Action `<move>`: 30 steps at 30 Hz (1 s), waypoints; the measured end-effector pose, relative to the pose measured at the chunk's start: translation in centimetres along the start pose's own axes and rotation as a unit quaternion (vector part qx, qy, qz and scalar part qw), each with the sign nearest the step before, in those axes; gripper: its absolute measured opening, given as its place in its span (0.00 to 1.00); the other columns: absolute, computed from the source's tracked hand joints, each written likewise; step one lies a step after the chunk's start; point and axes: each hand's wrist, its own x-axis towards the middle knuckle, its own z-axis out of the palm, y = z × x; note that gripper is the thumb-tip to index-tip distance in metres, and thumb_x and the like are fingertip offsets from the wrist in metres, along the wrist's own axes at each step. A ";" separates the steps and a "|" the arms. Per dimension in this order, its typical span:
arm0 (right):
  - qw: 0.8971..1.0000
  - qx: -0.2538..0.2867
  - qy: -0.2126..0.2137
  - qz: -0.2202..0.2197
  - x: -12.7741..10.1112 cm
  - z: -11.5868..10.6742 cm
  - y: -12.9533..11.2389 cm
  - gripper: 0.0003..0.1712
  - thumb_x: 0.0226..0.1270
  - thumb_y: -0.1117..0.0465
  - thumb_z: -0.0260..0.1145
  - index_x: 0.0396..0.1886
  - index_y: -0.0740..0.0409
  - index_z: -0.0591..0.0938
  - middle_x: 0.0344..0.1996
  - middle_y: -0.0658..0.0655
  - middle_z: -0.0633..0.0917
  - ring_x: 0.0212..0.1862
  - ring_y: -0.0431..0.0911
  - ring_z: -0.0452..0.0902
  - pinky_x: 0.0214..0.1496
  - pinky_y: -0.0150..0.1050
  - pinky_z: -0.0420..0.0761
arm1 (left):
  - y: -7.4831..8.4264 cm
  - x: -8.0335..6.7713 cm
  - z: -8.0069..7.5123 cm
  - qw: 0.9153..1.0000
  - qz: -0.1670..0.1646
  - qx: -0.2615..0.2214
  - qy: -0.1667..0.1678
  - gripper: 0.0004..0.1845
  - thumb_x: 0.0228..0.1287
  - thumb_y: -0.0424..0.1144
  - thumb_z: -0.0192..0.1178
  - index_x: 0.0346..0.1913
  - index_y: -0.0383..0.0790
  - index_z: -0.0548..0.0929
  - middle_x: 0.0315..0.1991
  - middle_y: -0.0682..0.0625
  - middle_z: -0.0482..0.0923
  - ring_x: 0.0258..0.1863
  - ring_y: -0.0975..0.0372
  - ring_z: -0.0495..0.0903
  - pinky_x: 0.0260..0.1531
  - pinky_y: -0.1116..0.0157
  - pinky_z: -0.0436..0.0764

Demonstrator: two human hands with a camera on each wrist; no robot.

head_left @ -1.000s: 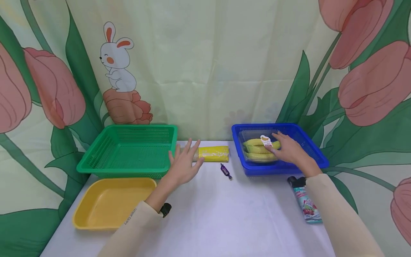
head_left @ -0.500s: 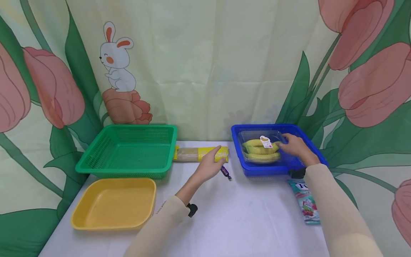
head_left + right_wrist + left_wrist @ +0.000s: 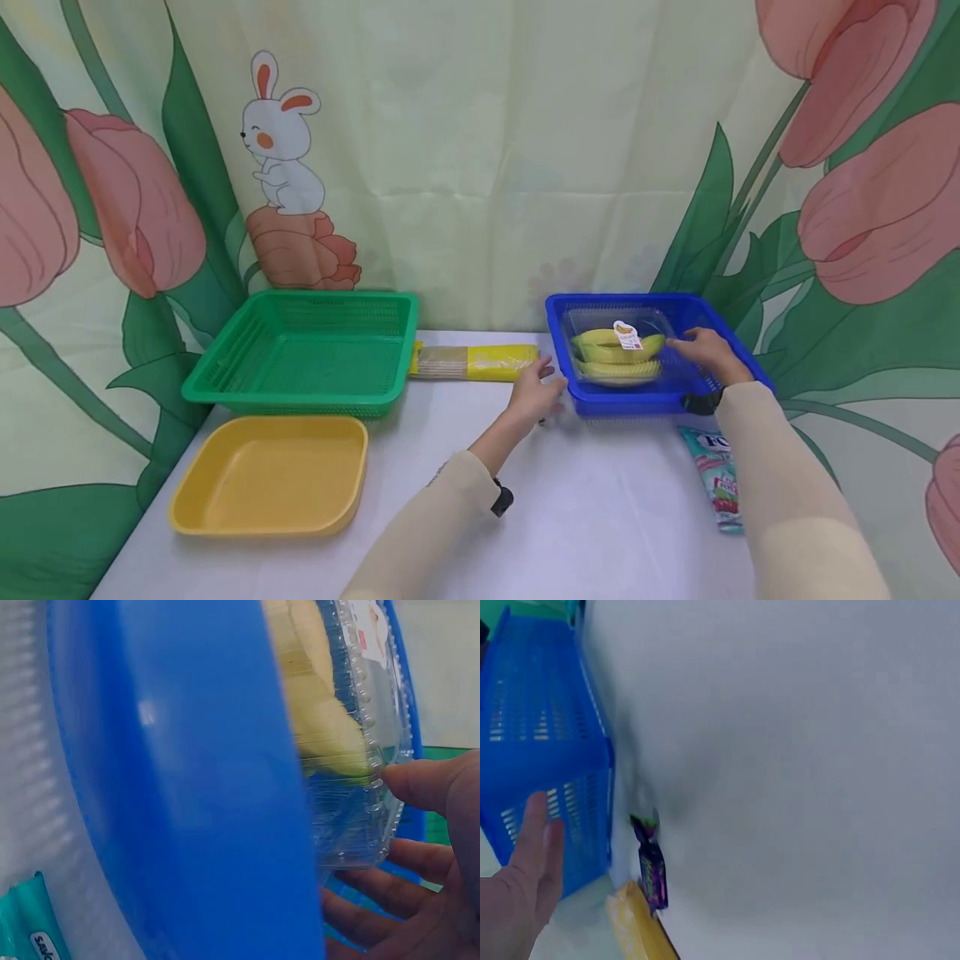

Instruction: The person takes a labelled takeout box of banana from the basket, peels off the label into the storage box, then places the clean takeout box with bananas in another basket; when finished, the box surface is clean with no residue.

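Observation:
A clear plastic box of bananas (image 3: 618, 350) with a white label lies in the blue basket (image 3: 592, 404). My right hand (image 3: 708, 352) reaches into that basket at the box's right end. In the right wrist view its thumb (image 3: 420, 784) meets the box's rim while the other fingers bend in below the corner. My left hand (image 3: 534, 396) hovers just outside the basket's left wall, fingers extended and holding nothing. Beneath it lies a purple wrapped candy (image 3: 652, 874), mostly hidden by the hand in the head view.
Behind the left hand lies a yellow pack of dried noodles (image 3: 501, 363). A green basket (image 3: 300, 400) stands at the back left, with a yellow tray (image 3: 262, 521) in front. A teal packet (image 3: 716, 479) lies partly under the right sleeve. A printed curtain (image 3: 480, 167) hangs behind.
My left hand has moved right, from beside the green basket to the blue one. The right hand has shifted from above the bananas to the box's right end. The box stays in place.

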 end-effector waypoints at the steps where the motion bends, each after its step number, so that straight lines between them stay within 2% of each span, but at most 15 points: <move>1: 1.000 0.014 -0.008 0.007 0.2 0.1 0.1 0.53 0.83 0.38 0.47 0.80 0.82 0.48 0.76 0.87 0.54 0.75 0.81 0.60 0.71 0.69 0.77 | -0.1 0.0 0.3 1.000 -0.002 -0.007 0.000 0.33 0.78 0.33 0.60 0.81 0.38 0.65 0.76 0.36 0.73 0.61 0.47 0.87 0.49 0.55 0.92; 7: 0.992 0.106 -0.058 0.024 0.8 0.6 0.5 0.50 0.86 0.41 0.41 0.81 0.81 0.41 0.79 0.85 0.50 0.80 0.78 0.54 0.76 0.66 0.72 | 0.1 0.0 1.2 1.000 -0.010 -0.013 0.016 0.33 0.75 0.30 0.63 0.80 0.38 0.67 0.70 0.37 0.78 0.48 0.51 0.92 0.44 0.60 0.92; 14: 0.980 0.185 -0.069 0.002 0.1 0.7 0.5 0.46 0.89 0.44 0.40 0.83 0.78 0.42 0.81 0.82 0.53 0.81 0.74 0.57 0.76 0.64 0.74 | 0.2 -0.1 1.4 1.000 -0.004 -0.021 0.006 0.33 0.76 0.30 0.62 0.81 0.38 0.66 0.69 0.36 0.79 0.50 0.49 0.92 0.49 0.56 0.92; 18: 0.978 0.200 -0.059 0.002 -0.3 0.7 0.4 0.43 0.89 0.46 0.41 0.83 0.76 0.44 0.81 0.81 0.54 0.81 0.74 0.58 0.77 0.64 0.73 | -0.1 -0.1 1.4 1.000 0.003 -0.023 -0.001 0.33 0.77 0.30 0.61 0.81 0.38 0.66 0.68 0.36 0.80 0.48 0.50 0.92 0.49 0.55 0.92; 24: 0.980 0.192 -0.048 -0.010 -0.5 0.7 0.7 0.44 0.89 0.44 0.42 0.84 0.73 0.48 0.80 0.81 0.58 0.79 0.74 0.63 0.75 0.63 0.76 | -0.2 -0.1 1.3 1.000 0.007 -0.022 -0.001 0.33 0.77 0.31 0.61 0.81 0.38 0.66 0.67 0.37 0.81 0.48 0.52 0.92 0.47 0.58 0.92; 30: 0.982 0.187 -0.035 -0.010 -0.9 0.6 0.8 0.43 0.88 0.43 0.42 0.84 0.72 0.50 0.79 0.80 0.60 0.77 0.73 0.65 0.72 0.60 0.79 | 0.0 -0.5 0.9 0.999 0.007 -0.032 -0.011 0.32 0.78 0.30 0.58 0.81 0.35 0.64 0.68 0.34 0.80 0.51 0.49 0.91 0.53 0.53 0.91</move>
